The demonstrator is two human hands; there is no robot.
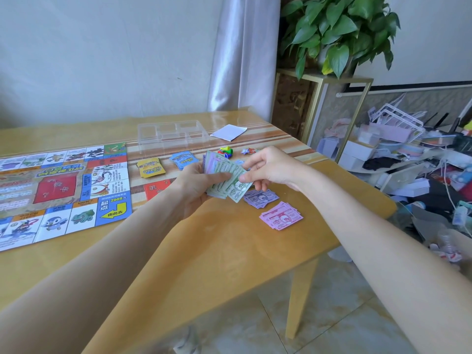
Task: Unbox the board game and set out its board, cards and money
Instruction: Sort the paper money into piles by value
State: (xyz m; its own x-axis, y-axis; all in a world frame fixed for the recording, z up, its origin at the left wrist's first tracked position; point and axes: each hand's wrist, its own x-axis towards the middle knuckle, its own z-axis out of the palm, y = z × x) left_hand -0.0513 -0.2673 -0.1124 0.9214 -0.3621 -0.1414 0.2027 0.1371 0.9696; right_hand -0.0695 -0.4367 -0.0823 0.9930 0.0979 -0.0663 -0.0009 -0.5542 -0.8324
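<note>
Head view: two bare forearms reach in from the bottom corners toward the middle of the frame, over a yellow wooden table (pixel 229 241). Just right of centre, the left hand (pixel 196 185) grips a fanned wad of play money (pixel 224 175), green notes in front and purple ones behind, with its thumb laid across the face of the fan. The right hand (pixel 268 167) pinches the lower right edge of the front green note between thumb and fingers.

Below and to the right of the hands, a pink stack of notes (pixel 281 215) lies flat on the table, and a purple stack of notes (pixel 260 198) lies just above it, partly under the held fan.

At the left of the frame the game board (pixel 63 190) lies unfolded, its colourful squares running to the left edge. A red card (pixel 155 190) sits just beside its right edge.

Farther back, at the centre, are a yellow card deck (pixel 150 167) and a blue card deck (pixel 182 159), near each other. Small coloured tokens (pixel 226 151) sit just above the hands.

Beyond those, a clear plastic tray (pixel 173 135) with compartments stands near a white paper sheet (pixel 228 132).

In the upper right, a leafy potted plant (pixel 337 34) stands on a gold-framed stand (pixel 324 108).
</note>
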